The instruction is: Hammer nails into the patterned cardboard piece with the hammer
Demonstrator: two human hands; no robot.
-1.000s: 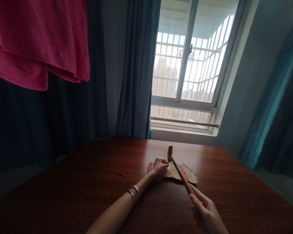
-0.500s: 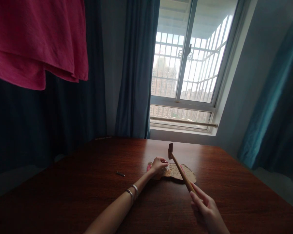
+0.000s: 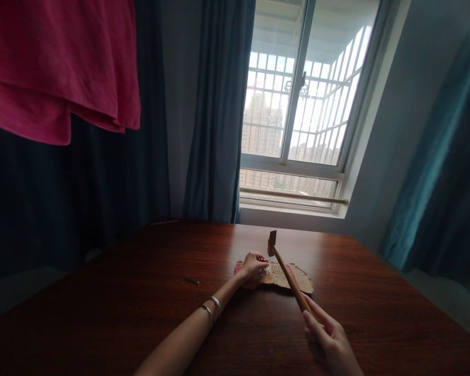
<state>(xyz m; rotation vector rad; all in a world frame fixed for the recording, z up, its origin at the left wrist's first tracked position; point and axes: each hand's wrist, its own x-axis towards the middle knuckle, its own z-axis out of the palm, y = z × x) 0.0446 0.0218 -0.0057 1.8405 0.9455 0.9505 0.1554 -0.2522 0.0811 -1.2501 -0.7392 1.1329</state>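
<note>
My right hand point(image 3: 327, 331) is wrapped round the wooden handle of a hammer point(image 3: 292, 282), its head raised above the table beyond the other hand. Under my left hand point(image 3: 254, 266) lies a flat tan piece of cardboard point(image 3: 284, 277), dotted with many small holes and with pink patches at its left and right. The fingers of my left hand are pinched together at the cardboard's left part. Something small and dark red shows at the fingertips, too small to name. Two bracelets point(image 3: 211, 307) circle my left wrist.
A short thin dark metal piece point(image 3: 192, 280) lies on the brown wooden table point(image 3: 121, 318), left of the cardboard. Beyond the table are a barred window point(image 3: 293, 104) and blue curtains point(image 3: 217, 115). A pink cloth point(image 3: 62, 62) hangs at the upper left.
Both hands, the hammer and the cardboard keep nearly the same places; the whole view shifts very slightly left. Both grips stay the same.
</note>
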